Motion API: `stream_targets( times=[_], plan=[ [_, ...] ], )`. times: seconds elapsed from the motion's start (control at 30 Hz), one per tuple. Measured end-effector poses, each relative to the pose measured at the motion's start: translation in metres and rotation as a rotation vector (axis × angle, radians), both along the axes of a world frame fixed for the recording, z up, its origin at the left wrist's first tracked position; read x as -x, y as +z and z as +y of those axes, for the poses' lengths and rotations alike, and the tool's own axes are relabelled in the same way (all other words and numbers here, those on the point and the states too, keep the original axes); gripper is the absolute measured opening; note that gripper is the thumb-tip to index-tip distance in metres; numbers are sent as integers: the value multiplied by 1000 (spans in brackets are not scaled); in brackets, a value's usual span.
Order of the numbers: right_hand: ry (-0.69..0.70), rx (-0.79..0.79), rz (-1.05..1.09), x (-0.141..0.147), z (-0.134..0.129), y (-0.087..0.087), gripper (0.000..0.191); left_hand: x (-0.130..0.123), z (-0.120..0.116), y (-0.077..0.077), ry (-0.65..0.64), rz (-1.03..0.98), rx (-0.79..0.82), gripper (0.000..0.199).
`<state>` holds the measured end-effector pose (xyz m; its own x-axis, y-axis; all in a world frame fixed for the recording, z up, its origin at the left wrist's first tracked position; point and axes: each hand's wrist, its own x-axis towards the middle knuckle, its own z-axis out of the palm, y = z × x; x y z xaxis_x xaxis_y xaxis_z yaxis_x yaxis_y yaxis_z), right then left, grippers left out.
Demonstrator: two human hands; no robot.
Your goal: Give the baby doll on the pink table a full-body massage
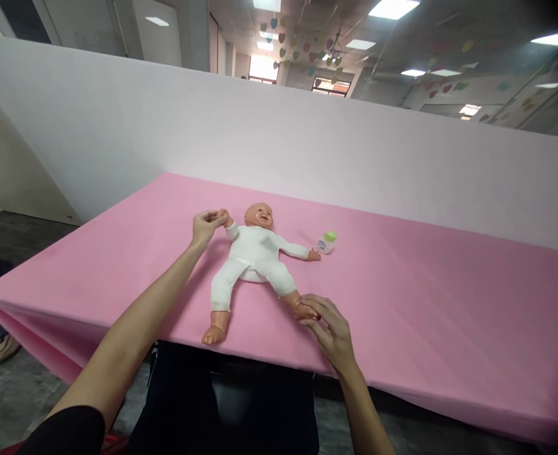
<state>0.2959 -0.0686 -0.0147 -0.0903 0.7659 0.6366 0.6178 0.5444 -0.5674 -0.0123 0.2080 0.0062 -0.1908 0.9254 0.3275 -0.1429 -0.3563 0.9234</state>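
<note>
A baby doll [254, 248] in a white suit lies on its back on the pink-covered table [416, 297], its head toward the wall and its legs toward me. My left hand [207, 226] pinches the doll's raised hand at the left. Around the toes of the doll's foot on the right, my right hand [330, 327] has its fingers and thumb closed. The doll's other foot rests near the front edge of the table. Beside its outstretched hand on the right is a small clear bottle [327, 242] with a green cap.
A white partition [307, 145] with glass above it runs behind the table. My legs are below the table's front edge. At the far left, another person's shoe [0, 349] shows on the floor near the hanging cloth.
</note>
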Motion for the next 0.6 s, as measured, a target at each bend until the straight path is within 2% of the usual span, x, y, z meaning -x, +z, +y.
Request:
stream_targets(
  times=[0.1, 0.17, 0.23, 0.3, 0.47, 0.6],
  plan=[
    [118, 74, -18, 7, 23, 19, 26, -31, -4, 7, -58, 179, -118, 32],
    [173, 130, -20, 17, 38, 27, 31, -49, -10, 10, -100, 401, -186, 28],
    [187, 161, 2, 28, 52, 28, 32, -62, -16, 12, -114, 634, -250, 23],
    [177, 175, 34, 37, 64, 25, 32, -68, -19, 12, -106, 779, -282, 20],
    [163, 212, 106, 51, 79, 12, 31, -67, -15, 10, -150, 801, -228, 22],
    [90, 175, 158, 49, 67, 12, 35, -61, -15, 10, -146, 707, -208, 23]
  ],
)
